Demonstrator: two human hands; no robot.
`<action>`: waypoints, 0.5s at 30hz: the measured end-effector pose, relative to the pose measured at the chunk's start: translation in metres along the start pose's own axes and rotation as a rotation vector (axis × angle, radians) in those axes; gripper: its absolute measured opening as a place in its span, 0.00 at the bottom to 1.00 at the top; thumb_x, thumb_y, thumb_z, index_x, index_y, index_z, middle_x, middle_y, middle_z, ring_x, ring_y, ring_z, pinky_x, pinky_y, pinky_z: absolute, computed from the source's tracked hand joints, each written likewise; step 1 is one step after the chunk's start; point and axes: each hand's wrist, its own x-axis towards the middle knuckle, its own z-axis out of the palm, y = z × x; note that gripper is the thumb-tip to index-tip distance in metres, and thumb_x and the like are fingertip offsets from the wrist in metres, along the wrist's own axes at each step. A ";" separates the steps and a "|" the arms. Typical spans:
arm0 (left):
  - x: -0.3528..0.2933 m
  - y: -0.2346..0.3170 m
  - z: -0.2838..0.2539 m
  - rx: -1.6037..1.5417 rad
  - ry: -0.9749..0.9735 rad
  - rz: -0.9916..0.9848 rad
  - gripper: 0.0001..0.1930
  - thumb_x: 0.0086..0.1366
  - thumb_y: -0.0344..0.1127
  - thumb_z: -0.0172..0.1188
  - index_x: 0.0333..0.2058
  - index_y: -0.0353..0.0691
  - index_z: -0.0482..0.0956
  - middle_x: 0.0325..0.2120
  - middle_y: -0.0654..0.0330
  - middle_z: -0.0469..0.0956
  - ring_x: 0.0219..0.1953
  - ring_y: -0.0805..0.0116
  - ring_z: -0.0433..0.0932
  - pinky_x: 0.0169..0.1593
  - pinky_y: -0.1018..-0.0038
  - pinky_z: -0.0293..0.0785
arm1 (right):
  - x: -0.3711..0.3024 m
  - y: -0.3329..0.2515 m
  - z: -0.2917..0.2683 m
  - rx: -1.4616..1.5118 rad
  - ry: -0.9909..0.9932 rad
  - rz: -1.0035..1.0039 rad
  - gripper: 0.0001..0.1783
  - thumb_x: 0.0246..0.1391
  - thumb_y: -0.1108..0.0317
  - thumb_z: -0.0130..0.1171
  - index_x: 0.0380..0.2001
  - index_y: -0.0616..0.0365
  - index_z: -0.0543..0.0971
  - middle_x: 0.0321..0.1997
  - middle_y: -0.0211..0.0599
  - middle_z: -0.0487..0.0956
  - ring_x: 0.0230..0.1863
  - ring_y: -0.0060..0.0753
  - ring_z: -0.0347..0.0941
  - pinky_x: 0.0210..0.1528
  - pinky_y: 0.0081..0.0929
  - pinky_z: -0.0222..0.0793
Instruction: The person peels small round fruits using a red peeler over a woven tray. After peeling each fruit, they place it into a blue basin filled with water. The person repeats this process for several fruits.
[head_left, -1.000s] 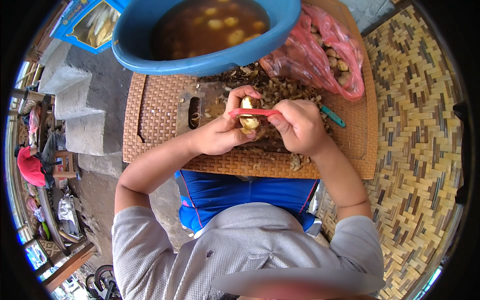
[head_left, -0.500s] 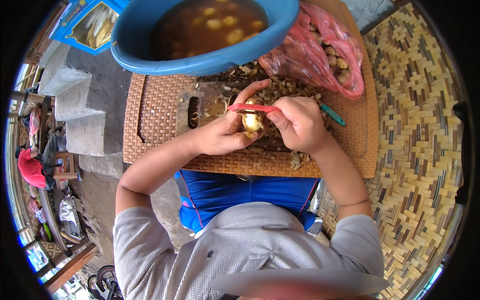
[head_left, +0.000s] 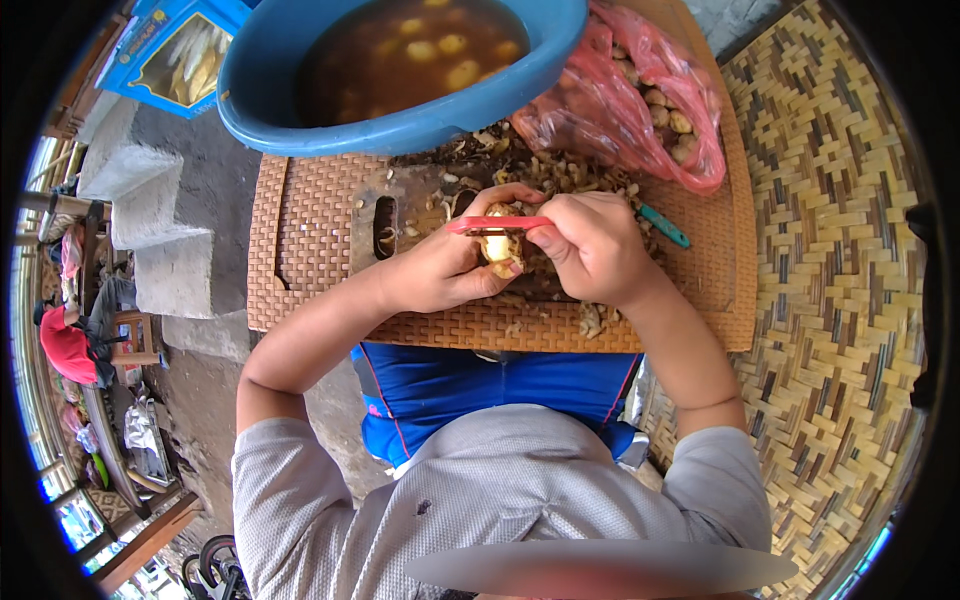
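A small, partly peeled potato is held in my left hand, its fingers curled round the sides. Pale yellow flesh shows on the near part, with brown skin left on it. My right hand closes on the handle of a red peeler, which lies across the potato. Below both hands is a worn wooden cutting board, strewn with brown peelings. Just right of my right hand lies a green-handled tool; its other end is hidden among the peelings.
A blue basin of brown water with peeled potatoes stands at the table's far side. Beside it lies a red plastic bag of unpeeled potatoes. The woven-top table borders a bamboo mat wall. Concrete steps and a seated person are leftward.
The peeler and both hands have shifted very slightly left in the picture. The potato stays in my left hand, with the peeler still across it.
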 end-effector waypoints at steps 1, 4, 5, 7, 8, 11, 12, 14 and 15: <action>0.001 -0.002 -0.001 0.034 0.004 0.044 0.32 0.75 0.30 0.63 0.74 0.36 0.63 0.71 0.51 0.59 0.54 0.70 0.74 0.60 0.66 0.76 | -0.001 0.000 0.001 0.004 0.029 -0.004 0.17 0.67 0.63 0.68 0.28 0.59 0.74 0.23 0.44 0.78 0.24 0.55 0.78 0.27 0.45 0.73; 0.001 -0.003 -0.003 -0.047 0.006 -0.014 0.33 0.73 0.31 0.64 0.73 0.35 0.63 0.72 0.49 0.58 0.58 0.66 0.73 0.64 0.63 0.73 | -0.001 0.001 0.000 0.008 0.048 -0.004 0.16 0.68 0.64 0.66 0.29 0.59 0.75 0.23 0.44 0.76 0.23 0.53 0.76 0.27 0.44 0.70; -0.001 0.000 -0.001 -0.209 0.004 -0.127 0.33 0.73 0.32 0.64 0.73 0.35 0.64 0.72 0.47 0.58 0.62 0.62 0.72 0.67 0.61 0.70 | -0.001 0.002 -0.001 0.008 0.058 0.004 0.15 0.69 0.64 0.66 0.30 0.60 0.76 0.23 0.43 0.76 0.22 0.50 0.75 0.27 0.43 0.69; -0.003 0.001 0.003 -0.332 0.002 -0.224 0.33 0.73 0.34 0.64 0.72 0.34 0.64 0.73 0.46 0.57 0.65 0.61 0.70 0.70 0.59 0.68 | -0.001 0.003 -0.002 0.016 0.061 0.024 0.15 0.70 0.64 0.65 0.29 0.60 0.76 0.22 0.43 0.75 0.22 0.50 0.74 0.26 0.43 0.68; -0.003 0.001 0.005 -0.292 0.000 -0.208 0.34 0.73 0.34 0.64 0.73 0.34 0.63 0.73 0.46 0.57 0.64 0.62 0.71 0.69 0.60 0.69 | -0.001 0.003 -0.001 0.024 0.055 0.036 0.16 0.69 0.64 0.66 0.28 0.59 0.74 0.22 0.44 0.75 0.22 0.53 0.75 0.26 0.44 0.69; -0.002 -0.002 0.006 -0.247 0.004 -0.201 0.37 0.72 0.39 0.65 0.74 0.33 0.62 0.76 0.42 0.55 0.69 0.55 0.70 0.72 0.58 0.66 | -0.001 0.002 0.002 0.019 0.068 0.030 0.18 0.69 0.64 0.66 0.27 0.58 0.73 0.21 0.45 0.74 0.22 0.56 0.76 0.25 0.46 0.70; 0.000 -0.004 0.004 -0.139 0.004 -0.117 0.37 0.71 0.39 0.65 0.74 0.33 0.62 0.77 0.41 0.55 0.71 0.53 0.68 0.73 0.58 0.65 | -0.001 0.002 0.002 0.007 0.070 0.027 0.18 0.69 0.64 0.66 0.27 0.58 0.73 0.21 0.45 0.74 0.22 0.57 0.76 0.25 0.46 0.70; 0.002 -0.006 0.001 -0.039 -0.028 -0.059 0.39 0.71 0.41 0.66 0.74 0.33 0.61 0.78 0.39 0.54 0.75 0.49 0.66 0.75 0.57 0.63 | -0.001 0.002 0.003 0.006 0.063 0.020 0.18 0.69 0.64 0.67 0.26 0.58 0.72 0.21 0.45 0.74 0.22 0.57 0.76 0.25 0.46 0.70; 0.002 -0.006 0.000 -0.043 -0.061 -0.086 0.40 0.70 0.41 0.67 0.75 0.33 0.61 0.78 0.38 0.53 0.76 0.47 0.64 0.76 0.56 0.62 | -0.001 0.002 0.002 0.017 0.057 0.015 0.18 0.69 0.64 0.67 0.26 0.58 0.72 0.21 0.45 0.74 0.22 0.56 0.76 0.26 0.46 0.70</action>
